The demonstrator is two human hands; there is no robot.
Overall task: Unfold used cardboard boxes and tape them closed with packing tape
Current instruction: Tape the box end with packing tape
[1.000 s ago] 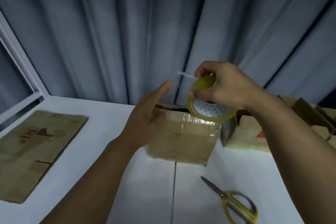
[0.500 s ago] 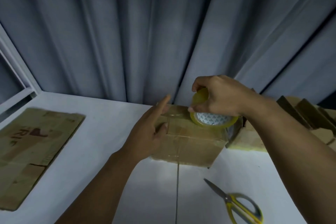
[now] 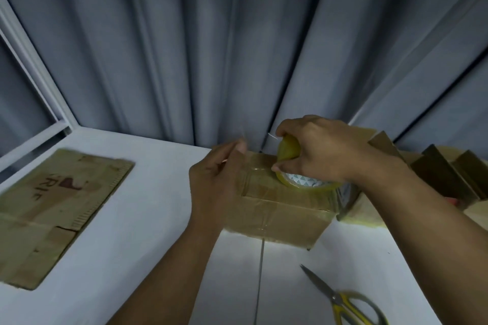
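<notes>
A grey curtain (image 3: pixel 184 47) hangs in deep, soft vertical folds across the whole back of the room, with a white window frame (image 3: pixel 34 87) slanting down its left edge. Below it lies a smooth white table (image 3: pixel 158 232), matte, with a thin seam running toward the viewer.

On the left of the table rests a flattened sheet of cardboard (image 3: pixel 52 208), brown and worn, with dark marks on it and a torn notch on its near edge. At the far right stands a pile of folded cardboard (image 3: pixel 435 174), its dark flaps sticking up at angles.

In the middle sits the box (image 3: pixel 285 221), a small brown rectangular carton with creased sides and glossy strips of tape over its top and front.

The left hand (image 3: pixel 216 182) is against the box's left end, its back to the camera and blurred; whether its fingers pinch tape or lie flat cannot be told. The right hand (image 3: pixel 322 150) is curled round the tape roll (image 3: pixel 290 148), a yellowish translucent ring with a white patterned core, held on edge on the box's top.

Yellow-handled scissors (image 3: pixel 346 303) lie near the front right, blades pointing at the box.
</notes>
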